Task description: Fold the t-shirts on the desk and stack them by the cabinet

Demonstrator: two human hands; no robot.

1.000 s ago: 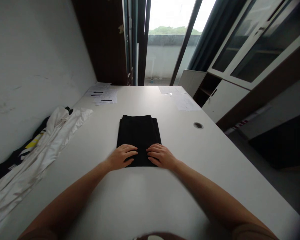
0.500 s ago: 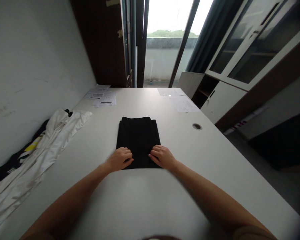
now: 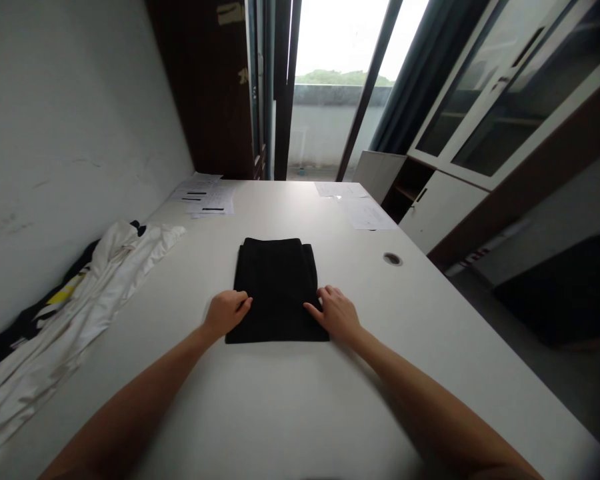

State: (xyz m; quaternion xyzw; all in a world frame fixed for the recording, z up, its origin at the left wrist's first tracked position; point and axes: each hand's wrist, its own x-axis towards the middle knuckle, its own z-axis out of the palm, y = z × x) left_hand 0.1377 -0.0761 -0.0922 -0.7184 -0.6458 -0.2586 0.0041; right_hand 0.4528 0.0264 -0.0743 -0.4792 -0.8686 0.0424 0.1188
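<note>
A black garment [image 3: 279,287], folded into a flat near-rectangle, lies on the white table in front of me; which kind of garment it is cannot be told. At its left edge my left hand [image 3: 227,312] is closed, thumb against curled fingers, pinching the cloth's side. My right hand [image 3: 339,313] rests at the opposite edge. Its thumb lies on top of the cloth, while its fingers, spread away from the thumb, touch the right side.
Along the wall on the left lies a heap of white clothing [image 3: 125,273] with black and yellow pieces. Printed papers [image 3: 205,195] lie at the far left, more sheets [image 3: 363,210] at the far right. A round cable hole [image 3: 393,259] pierces the white table [image 3: 280,407].
Both hands have moved outward from the top of the folded cloth to its side edges. The left fingers have closed at the left edge; the right thumb has spread from its fingers.
</note>
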